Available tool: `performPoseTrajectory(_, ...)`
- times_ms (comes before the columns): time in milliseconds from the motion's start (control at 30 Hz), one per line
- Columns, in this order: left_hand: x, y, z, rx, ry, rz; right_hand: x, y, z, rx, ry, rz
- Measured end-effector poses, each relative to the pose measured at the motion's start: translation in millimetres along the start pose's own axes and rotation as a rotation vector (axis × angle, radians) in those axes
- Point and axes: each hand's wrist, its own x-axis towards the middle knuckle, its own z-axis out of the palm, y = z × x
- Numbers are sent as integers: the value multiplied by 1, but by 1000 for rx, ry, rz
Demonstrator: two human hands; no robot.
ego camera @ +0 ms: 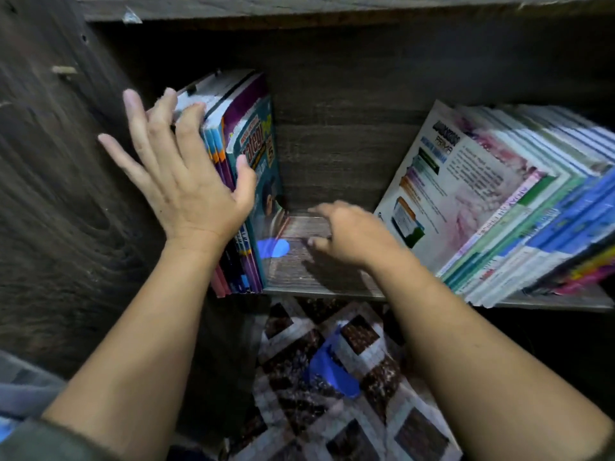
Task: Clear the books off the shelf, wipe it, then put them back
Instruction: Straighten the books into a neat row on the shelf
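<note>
Dark wood-grain panels box in the shelf (pixel 316 271), whose middle stretch lies bare between two lots of books. At the left wall a small upright stack of workbooks (pixel 233 181) stands on edge; the left hand (pixel 179 171) presses flat against it, fingers straight, thumb hooked over the front teal cover. The right hand (pixel 346 234) hovers low over the bare board, fingers loosely curled, its grip holding nothing. Slumped to the right, a larger leaning row of books (pixel 519 211) looks heavy together, with glossy, floppy covers likely to slide; squeezing several spines between both palms seems safest.
</note>
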Motion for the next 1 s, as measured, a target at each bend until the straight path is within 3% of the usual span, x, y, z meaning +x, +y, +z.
performPoseTrajectory(167,9,17,-9,1,-61,-13,-33,39,-60,-197,305,97)
performPoseTrajectory(300,10,29,-10,80,-119,-70,-55,62,-97,-368,522,298)
performPoseTrajectory(400,15,28,-7,111,-185,-175,-66,72,-111,-455,503,562)
performPoseTrajectory(533,21,19,-6,132,-183,-304,-69,82,-112,-348,354,815)
performPoseTrajectory(733,20,9,-12,16,-93,-474,-66,80,-102,-430,489,774)
performPoseTrajectory(867,18,22,-13,120,-153,-397,-63,75,-104,-329,635,768)
performPoseTrajectory(1000,29,23,-15,143,-214,-354,-63,55,-98,-190,676,662)
